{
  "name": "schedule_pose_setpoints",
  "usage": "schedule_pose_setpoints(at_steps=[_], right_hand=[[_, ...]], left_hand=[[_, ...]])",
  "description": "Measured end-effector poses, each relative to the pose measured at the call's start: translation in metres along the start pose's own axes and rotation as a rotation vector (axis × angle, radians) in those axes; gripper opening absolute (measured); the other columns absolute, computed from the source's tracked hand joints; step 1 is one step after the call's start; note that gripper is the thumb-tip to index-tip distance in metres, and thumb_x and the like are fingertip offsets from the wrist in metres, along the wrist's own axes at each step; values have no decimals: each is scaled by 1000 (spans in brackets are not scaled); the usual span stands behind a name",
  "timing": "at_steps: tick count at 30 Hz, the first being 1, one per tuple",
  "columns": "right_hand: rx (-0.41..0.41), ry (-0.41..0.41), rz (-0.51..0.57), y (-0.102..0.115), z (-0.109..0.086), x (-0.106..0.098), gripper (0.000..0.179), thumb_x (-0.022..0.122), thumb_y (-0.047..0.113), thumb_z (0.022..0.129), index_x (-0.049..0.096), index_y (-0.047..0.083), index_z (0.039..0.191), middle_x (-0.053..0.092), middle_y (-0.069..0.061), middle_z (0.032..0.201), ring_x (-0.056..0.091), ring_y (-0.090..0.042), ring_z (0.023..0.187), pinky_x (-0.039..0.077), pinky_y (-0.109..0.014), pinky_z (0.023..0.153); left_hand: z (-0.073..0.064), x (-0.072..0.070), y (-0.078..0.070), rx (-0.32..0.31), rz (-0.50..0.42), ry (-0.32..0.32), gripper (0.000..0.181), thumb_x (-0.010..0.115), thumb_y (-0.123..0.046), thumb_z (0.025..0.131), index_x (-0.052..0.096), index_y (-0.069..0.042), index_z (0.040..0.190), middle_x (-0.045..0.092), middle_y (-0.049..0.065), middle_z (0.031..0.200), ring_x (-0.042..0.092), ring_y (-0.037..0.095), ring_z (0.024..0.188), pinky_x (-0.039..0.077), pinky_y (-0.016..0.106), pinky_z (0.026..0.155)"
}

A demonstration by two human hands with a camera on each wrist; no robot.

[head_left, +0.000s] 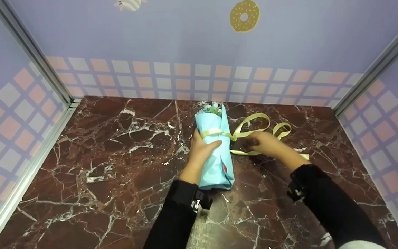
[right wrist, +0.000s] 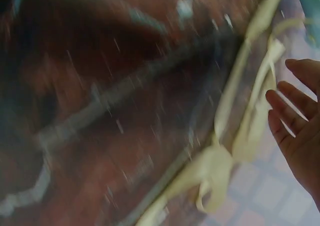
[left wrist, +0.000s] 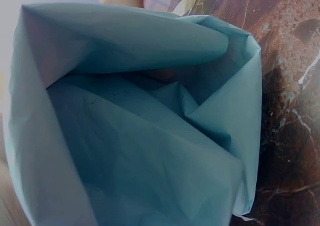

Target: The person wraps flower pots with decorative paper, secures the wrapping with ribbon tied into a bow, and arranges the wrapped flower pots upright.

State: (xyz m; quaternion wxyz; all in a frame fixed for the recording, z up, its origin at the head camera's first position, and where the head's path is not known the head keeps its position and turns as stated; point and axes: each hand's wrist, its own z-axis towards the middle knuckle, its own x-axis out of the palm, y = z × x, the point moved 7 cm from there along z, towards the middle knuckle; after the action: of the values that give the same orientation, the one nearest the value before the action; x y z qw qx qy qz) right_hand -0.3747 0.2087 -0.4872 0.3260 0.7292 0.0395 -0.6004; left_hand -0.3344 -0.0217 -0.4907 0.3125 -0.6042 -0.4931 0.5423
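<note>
A bouquet wrapped in light blue paper (head_left: 216, 162) lies on the marble-patterned surface, its small pale flowers (head_left: 214, 109) and green leaves showing at the far end. My left hand (head_left: 200, 148) grips the wrap from the left side, thumb across its front and fingers hidden behind it. Around the wrap runs a yellow ribbon (head_left: 211, 132), gathered at its right edge, with long loops trailing right. In the left wrist view the paper's folded lower end (left wrist: 150, 131) gapes toward the camera. My right hand (head_left: 266, 143) hovers by the ribbon loops, fingers loosely bent and apart, holding nothing in the right wrist view.
Dark red marble (head_left: 116, 166) with white veins forms the work surface. A lilac back wall (head_left: 185, 41) with pink and white squares stands behind it, and similar side panels rise left and right. A ribbon end (head_left: 304, 156) lies beneath my right forearm.
</note>
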Motion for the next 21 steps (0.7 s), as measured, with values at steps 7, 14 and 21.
schedule_pose_setpoints(at_steps=[7, 14, 21], right_hand=[[-58, -83, 118, 25, 4, 35, 33, 73, 5, 80, 69, -5, 112, 66, -18, 106, 61, -36, 101, 47, -49, 92], [86, -110, 270, 36, 12, 53, 32, 68, 1, 83, 66, -9, 113, 63, -20, 110, 59, -35, 106, 47, -47, 94], [13, -51, 190, 48, 12, 62, 21, 67, 0, 86, 72, -7, 105, 65, -26, 111, 56, -44, 114, 44, -52, 97]], left_hand=[[0, 0, 1, -4, -11, 6, 105, 79, -34, 78, 14, -8, 156, 28, 22, 154, 33, 39, 137, 30, 51, 110], [-4, -2, 0, 30, -21, -24, 105, 80, -31, 76, 16, -7, 156, 32, 22, 152, 37, 39, 134, 32, 51, 108], [-7, -2, 2, 32, -3, -33, 105, 80, -32, 77, 15, -9, 156, 31, 21, 153, 37, 39, 133, 33, 52, 108]])
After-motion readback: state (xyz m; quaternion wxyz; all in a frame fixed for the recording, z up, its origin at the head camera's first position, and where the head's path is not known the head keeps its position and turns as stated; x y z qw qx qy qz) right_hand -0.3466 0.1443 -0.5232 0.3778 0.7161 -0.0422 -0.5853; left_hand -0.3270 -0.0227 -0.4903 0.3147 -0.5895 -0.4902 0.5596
